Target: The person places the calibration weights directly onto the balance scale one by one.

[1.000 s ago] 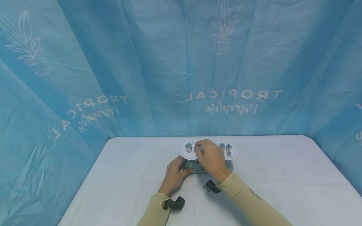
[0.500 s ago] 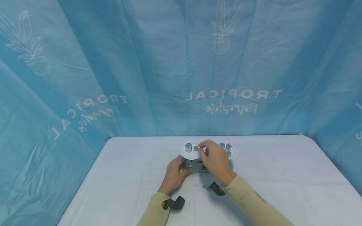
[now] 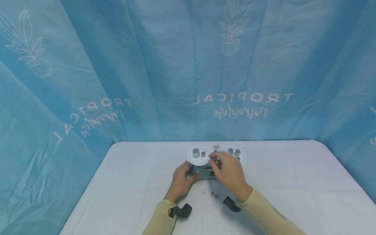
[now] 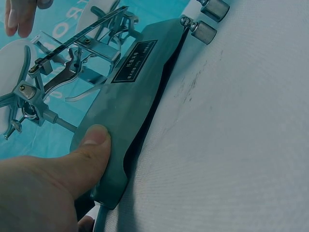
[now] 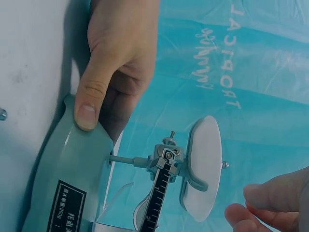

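A green balance scale [image 3: 204, 174] with two white pans stands in the middle of the table. My left hand [image 3: 180, 182] grips the left end of its base, thumb on the front face, as the left wrist view confirms. On the left pan [image 3: 194, 163] sit a large metal weight [image 3: 195, 153] and a smaller weight [image 3: 203, 154]. My right hand [image 3: 232, 171] hovers just right of that pan, thumb and fingers loosely bent, with nothing visible between them. Behind it, the right pan [image 3: 243, 157] bears several metal weights [image 3: 237, 152], partly hidden.
Two small weights [image 3: 216, 196] rest on the white tablecloth [image 3: 141, 182] in front of the scale. Dark wrist cameras [image 3: 184, 211] stick out from both sleeves. A blue printed curtain [image 3: 176, 71] hangs behind and beside the table.
My right hand has let go of the smaller weight on the left pan and drawn back to the right and toward me. The left hand stays on the base.
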`<control>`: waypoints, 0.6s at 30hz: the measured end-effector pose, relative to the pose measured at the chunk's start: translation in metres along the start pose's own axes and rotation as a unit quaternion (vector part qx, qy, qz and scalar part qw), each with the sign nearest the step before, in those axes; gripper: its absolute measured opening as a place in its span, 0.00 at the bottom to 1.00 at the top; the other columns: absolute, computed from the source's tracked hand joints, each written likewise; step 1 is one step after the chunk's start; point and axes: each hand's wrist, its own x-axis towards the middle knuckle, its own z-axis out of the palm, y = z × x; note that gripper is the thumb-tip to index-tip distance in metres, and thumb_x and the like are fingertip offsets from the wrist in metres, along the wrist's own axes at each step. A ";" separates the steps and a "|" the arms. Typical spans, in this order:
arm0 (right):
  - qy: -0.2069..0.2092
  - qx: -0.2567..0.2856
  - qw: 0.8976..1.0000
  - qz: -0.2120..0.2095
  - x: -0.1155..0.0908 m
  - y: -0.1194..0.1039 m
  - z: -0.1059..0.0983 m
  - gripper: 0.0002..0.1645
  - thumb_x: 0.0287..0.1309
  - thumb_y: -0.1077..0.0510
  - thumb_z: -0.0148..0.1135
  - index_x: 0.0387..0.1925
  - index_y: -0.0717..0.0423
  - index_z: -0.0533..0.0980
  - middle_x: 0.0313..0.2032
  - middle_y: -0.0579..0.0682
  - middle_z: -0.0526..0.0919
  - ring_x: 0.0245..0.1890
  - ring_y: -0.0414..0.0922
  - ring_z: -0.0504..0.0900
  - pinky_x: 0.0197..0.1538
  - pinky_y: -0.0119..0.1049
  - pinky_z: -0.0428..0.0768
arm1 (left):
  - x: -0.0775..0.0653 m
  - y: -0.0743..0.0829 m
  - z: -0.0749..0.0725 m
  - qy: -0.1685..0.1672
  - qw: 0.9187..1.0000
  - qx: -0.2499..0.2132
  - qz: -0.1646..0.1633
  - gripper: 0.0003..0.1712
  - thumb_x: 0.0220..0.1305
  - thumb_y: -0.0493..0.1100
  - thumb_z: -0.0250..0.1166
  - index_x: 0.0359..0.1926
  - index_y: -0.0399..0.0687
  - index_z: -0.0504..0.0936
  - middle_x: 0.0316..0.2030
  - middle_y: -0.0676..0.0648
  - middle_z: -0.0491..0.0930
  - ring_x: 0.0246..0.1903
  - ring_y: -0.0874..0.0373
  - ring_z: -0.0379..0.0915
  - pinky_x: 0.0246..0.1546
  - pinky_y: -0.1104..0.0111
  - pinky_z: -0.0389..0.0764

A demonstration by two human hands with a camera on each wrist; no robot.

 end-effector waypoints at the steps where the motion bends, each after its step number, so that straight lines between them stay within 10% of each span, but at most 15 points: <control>1: 0.000 0.003 1.000 -0.002 -0.002 0.000 -0.001 0.07 0.56 0.64 0.72 0.37 0.54 0.85 0.29 0.44 0.83 0.23 0.34 0.74 0.25 0.30 0.75 | 0.000 0.000 0.000 0.000 1.000 0.001 0.000 0.36 0.65 0.52 0.68 0.70 0.43 0.72 0.69 0.41 0.71 0.71 0.40 0.61 0.72 0.39 0.55; 18: 0.004 0.033 0.999 -0.016 -0.028 0.004 -0.010 0.11 0.50 0.66 0.76 0.34 0.50 0.84 0.30 0.40 0.85 0.25 0.30 0.75 0.25 0.27 0.75 | 0.001 -0.001 0.000 -0.002 1.000 0.004 -0.003 0.37 0.64 0.52 0.69 0.69 0.41 0.72 0.68 0.39 0.71 0.71 0.39 0.60 0.72 0.39 0.56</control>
